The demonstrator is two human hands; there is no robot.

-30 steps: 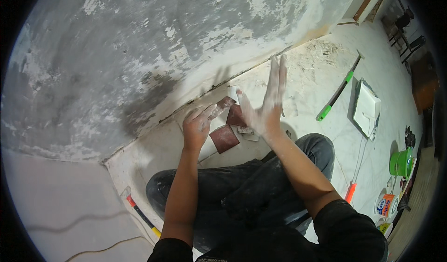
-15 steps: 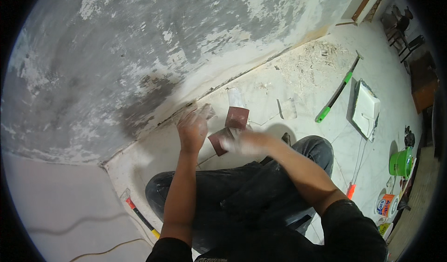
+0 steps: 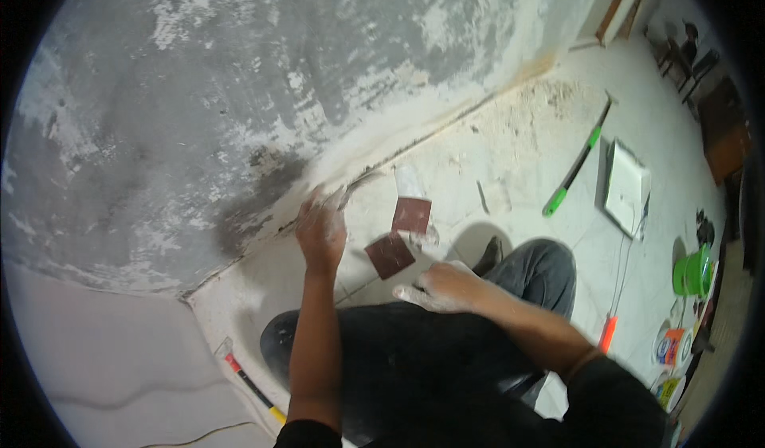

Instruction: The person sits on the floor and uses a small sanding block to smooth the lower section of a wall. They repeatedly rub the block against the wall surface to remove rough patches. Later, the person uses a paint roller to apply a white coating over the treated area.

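My left hand (image 3: 322, 229), white with dust, is at the foot of the grey patchy wall (image 3: 239, 66). Its fingers are blurred around what looks like a pale thin piece, whose kind I cannot make out. Drawn back in front of my lap, my right hand (image 3: 446, 287) has curled fingers and its thumb pointing left; whatever is in it is hidden. On the floor between the hands lie two reddish-brown sandpaper squares, one nearer (image 3: 390, 255) and one farther (image 3: 412, 215). A pale sheet (image 3: 409, 182) lies just beyond the farther square.
A long-handled scraper (image 3: 575, 169) with green grips lies to the right, beside a white paint tray (image 3: 625, 189). Farther right stand a green bucket (image 3: 692, 273) and white tubs (image 3: 672, 346). A red, black and yellow scraper (image 3: 251, 383) lies at lower left. Debris (image 3: 558, 97) litters the floor.
My right hand has pulled back from the sandpaper toward my lap, uncovering the nearer square. The left hand stays by the wall's foot, its fingers slightly shifted. The whole view has tilted a little.
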